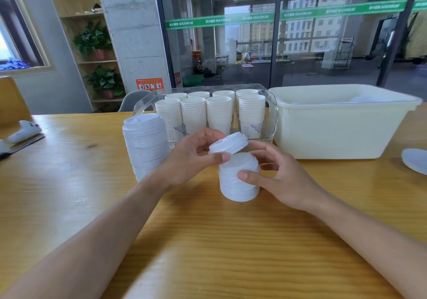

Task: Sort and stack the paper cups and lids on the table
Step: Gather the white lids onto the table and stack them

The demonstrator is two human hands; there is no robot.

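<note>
A single white plastic cup lid is pinched by the left hand, the thumb lying along its near rim and the fingers curled behind its far edge. The lid is held tilted, its right side raised and its left side dipped, just above and slightly behind the short stack of white lids standing on the wooden worktop. That short stack is grasped by the right hand, the thumb pressed to its near side and the fingers curled round its right flank, so that it is steadied upright.

The relation that matters is seen directly below the held lid: the stack's upright axis stands under it, while the lid's own axis leans to the left. It is judged that the lid must be levelled and centred before it can be seated, and the left hand is the nearer for that.

To the left of the left hand, a taller stack of white lids stands, leaning slightly. Beyond both hands, nested white paper cups are ranked in a clear plastic tray. Beyond the right hand, a cream plastic tub stands, and a loose white lid lies at the worktop's far right.
</note>
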